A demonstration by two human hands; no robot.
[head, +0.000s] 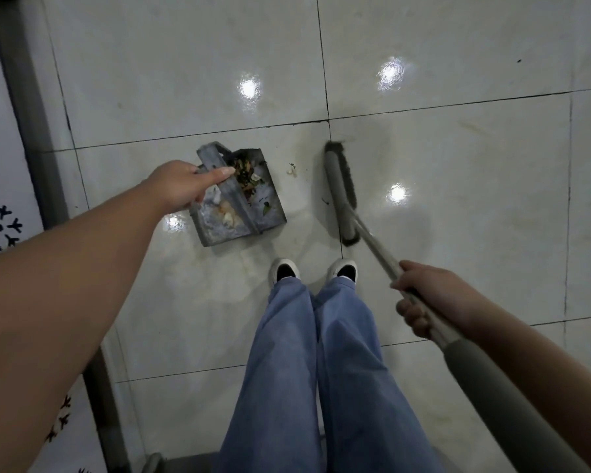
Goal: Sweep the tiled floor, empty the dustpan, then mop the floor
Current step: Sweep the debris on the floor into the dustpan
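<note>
The left hand (181, 186) holds the handle of the grey metal dustpan (239, 199), keeping it steady on the glossy white tiled floor (458, 165). Its open mouth faces the grey long-handled broom (342, 192), gripped by the right hand (427, 295), so remaining crumbs (292, 170) can go in.

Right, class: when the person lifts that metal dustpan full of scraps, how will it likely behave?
The dustpan looks like rigid sheet metal, so it probably stays stiff. The left hand holds its handle at one end, so it may tip forward. The loose scraps inside look light and could slide out.
</note>
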